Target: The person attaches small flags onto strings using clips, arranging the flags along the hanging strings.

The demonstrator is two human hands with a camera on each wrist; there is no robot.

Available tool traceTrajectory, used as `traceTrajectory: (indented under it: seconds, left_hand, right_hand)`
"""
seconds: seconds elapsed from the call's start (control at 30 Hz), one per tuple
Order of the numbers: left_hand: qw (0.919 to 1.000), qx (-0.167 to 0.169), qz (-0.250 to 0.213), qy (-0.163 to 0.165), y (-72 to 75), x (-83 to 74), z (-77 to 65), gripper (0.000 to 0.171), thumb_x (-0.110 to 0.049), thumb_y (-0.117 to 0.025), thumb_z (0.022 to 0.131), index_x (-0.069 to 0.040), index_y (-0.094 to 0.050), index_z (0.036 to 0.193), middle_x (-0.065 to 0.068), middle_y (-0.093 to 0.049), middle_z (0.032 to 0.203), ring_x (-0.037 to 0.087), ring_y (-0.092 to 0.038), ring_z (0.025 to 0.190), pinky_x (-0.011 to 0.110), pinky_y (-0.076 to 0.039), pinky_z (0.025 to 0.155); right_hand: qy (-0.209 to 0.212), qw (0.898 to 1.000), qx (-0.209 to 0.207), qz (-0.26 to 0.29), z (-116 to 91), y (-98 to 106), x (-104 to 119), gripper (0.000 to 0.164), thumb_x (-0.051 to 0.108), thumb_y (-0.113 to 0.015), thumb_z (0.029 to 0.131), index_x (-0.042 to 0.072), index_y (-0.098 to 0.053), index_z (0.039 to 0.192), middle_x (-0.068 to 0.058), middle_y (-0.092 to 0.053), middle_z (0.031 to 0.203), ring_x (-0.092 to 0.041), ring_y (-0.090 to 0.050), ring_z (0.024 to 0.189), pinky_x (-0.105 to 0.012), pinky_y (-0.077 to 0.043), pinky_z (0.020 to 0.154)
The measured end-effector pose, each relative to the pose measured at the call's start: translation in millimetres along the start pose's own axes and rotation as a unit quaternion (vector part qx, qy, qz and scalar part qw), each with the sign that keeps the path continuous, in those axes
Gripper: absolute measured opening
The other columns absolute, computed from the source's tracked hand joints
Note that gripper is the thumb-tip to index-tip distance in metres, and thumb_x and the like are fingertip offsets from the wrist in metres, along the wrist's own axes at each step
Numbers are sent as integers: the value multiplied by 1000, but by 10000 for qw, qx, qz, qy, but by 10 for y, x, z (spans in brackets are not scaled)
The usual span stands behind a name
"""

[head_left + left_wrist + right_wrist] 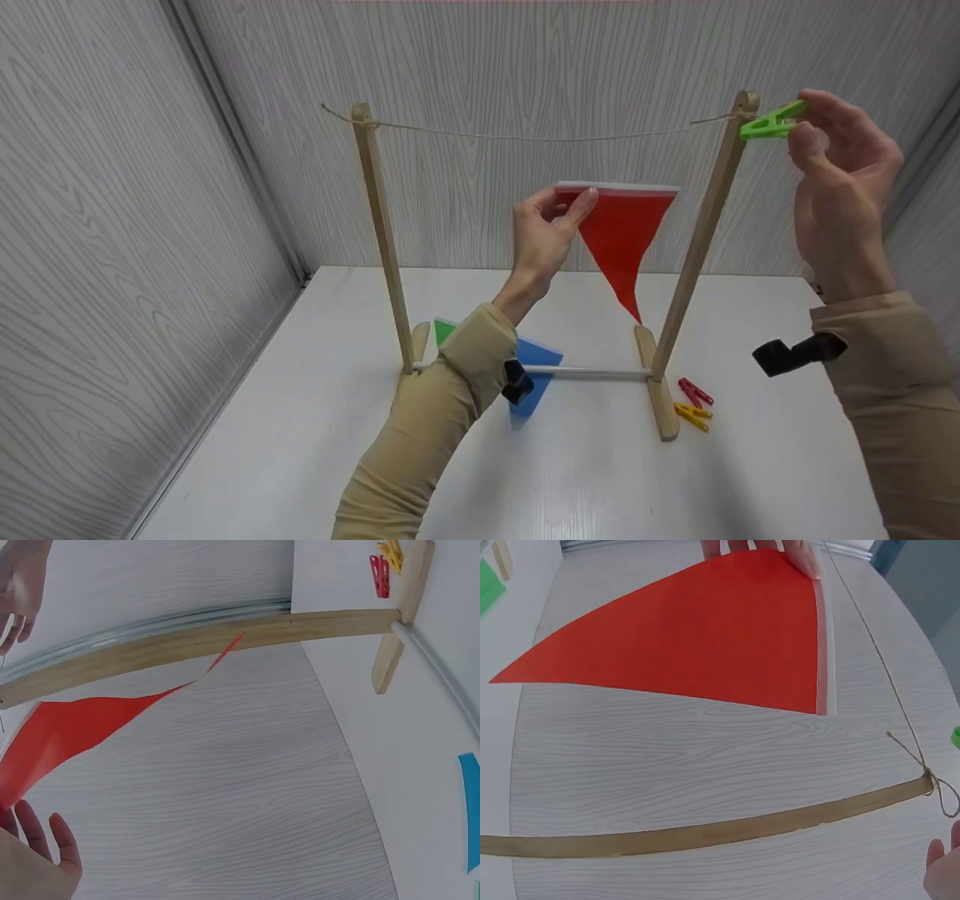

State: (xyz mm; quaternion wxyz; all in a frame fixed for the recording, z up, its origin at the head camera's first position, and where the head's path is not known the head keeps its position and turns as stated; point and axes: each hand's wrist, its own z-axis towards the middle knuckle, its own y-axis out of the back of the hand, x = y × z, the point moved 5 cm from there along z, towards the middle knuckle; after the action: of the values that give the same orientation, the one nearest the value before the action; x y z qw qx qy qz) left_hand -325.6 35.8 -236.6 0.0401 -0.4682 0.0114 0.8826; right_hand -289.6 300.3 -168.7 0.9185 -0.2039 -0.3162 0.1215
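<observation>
My left hand [544, 236] pinches a red triangular pennant [626, 232] by the left end of its white top edge. The pennant hangs point down, below a thin string [555, 139] tied between two wooden posts. Out at the right, my right hand [847, 172] holds a green clothespin [772, 124] between thumb and fingers, its nose beside the top of the right post [701, 240]. In the right wrist view the red pennant [705, 637] spreads flat from the left hand's fingers [799, 555], and only a sliver of the green clothespin [956, 737] shows.
A red clothespin [696, 392] and a yellow clothespin [691, 415] lie beside the right foot [666, 412] of the stand. Behind my left sleeve, a blue pennant [529, 401] and a partly hidden green pennant [443, 331] lie around the stand's metal crossbar [592, 372]. Grey walls enclose the white table [555, 487].
</observation>
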Motion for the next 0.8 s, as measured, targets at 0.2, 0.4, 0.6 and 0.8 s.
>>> traceTrajectory:
  seconds: [0.2,0.4,0.6,0.8]
  left_hand:
    - [9982,-216,-434,362,-42,-14,83,25,-15,-68,96,-1,-71,116,19,-75,106,16,-69,91,24,-57,91]
    - [9935,-296,-856,693,-106,-17,144,27,-15,-69,95,0,-69,118,19,-75,110,19,-72,94,27,-60,89]
    - [9866,-443,-1235,964,-200,-21,194,28,-15,-69,95,0,-68,119,19,-74,114,19,-73,94,30,-61,88]
    - [9814,-582,-1437,1133,-279,-22,231,28,-15,-70,95,0,-67,119,17,-74,112,17,-71,91,30,-61,86]
  right_hand:
    - [-1,9978,507,-426,136,-122,32,29,-12,-70,85,-15,-66,114,-14,-71,103,-20,-61,98,-24,-46,86]
    - [-400,9906,1050,-786,267,-222,21,30,-9,-70,87,-14,-65,117,-12,-71,106,-18,-63,88,-22,-50,86]
    - [-588,9809,1415,-1199,356,-300,-22,28,-5,-69,90,-9,-67,118,-9,-71,106,-15,-63,89,-22,-47,91]
    - [-418,9753,1424,-1636,397,-331,-56,24,-3,-70,90,-7,-70,113,-9,-71,103,-16,-64,87,-22,-49,88]
